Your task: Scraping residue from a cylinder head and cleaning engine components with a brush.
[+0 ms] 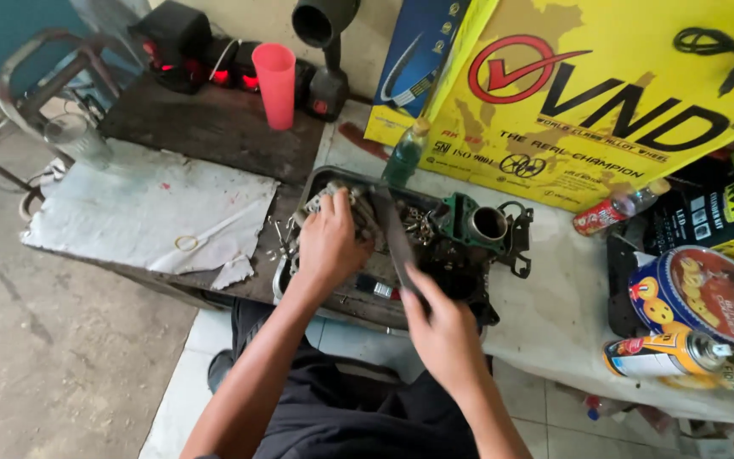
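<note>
A dark metal tray [326, 175] of greasy engine parts rests on the bench edge in front of me. My left hand [330, 242] presses down on a grey metal engine part [346, 204] at the tray's left end. My right hand [443, 327] grips the lower end of a long flat blade-like tool [394, 234] whose tip reaches up to that part. A green engine cylinder [477, 223] with a round bore lies at the tray's right, beside a black gasket [520, 242].
A pink plastic cup [275, 83] and dark tools stand on the black slab at the back. A green bottle [405, 153], large yellow cardboard box [622, 93], round biscuit tin [707, 293], spray can [681, 355] and small red bottle [609, 212] crowd the right. A grey cloth [146, 212] lies left.
</note>
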